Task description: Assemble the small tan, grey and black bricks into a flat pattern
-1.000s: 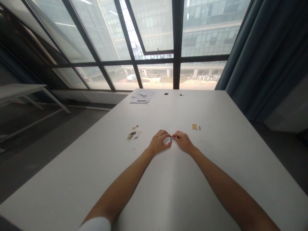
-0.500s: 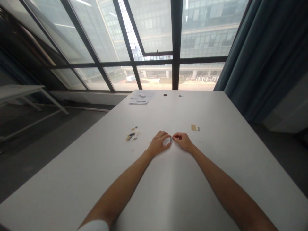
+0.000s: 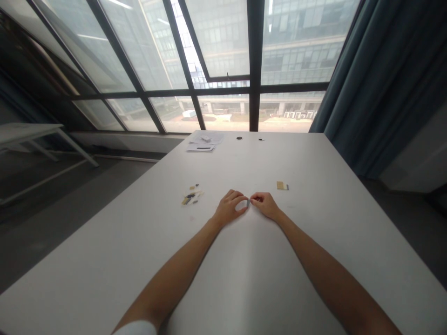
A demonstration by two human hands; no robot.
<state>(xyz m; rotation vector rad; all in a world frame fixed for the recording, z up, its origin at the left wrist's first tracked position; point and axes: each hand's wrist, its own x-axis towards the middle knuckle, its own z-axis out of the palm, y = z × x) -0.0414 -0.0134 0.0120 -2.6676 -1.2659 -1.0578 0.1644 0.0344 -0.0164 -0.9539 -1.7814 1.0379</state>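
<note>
My left hand (image 3: 229,208) is closed in a pinch, thumb and forefinger gripping a small grey piece (image 3: 248,203), perhaps a building brick, by its ends. From the other side, my right hand (image 3: 264,204) pinches at the piece's upper end. Whether something tiny is between the right fingertips cannot be seen. A loose heap of small pieces (image 3: 189,198) in tan, black, white and grey lies left of my hands. Beyond my right hand is a flat tan square (image 3: 280,185) with a white and grey part along its right side.
Both forearms rest over the white table (image 3: 223,270). At its far end are papers (image 3: 200,147) with a small white object on them, a dark round disc (image 3: 239,138) and another small dark item (image 3: 260,139). Windows rise behind; a blue curtain (image 3: 363,83) hangs at right.
Very little differs. Both hands hold nearly the same pose around the grey piece, and the view has shifted very slightly.
</note>
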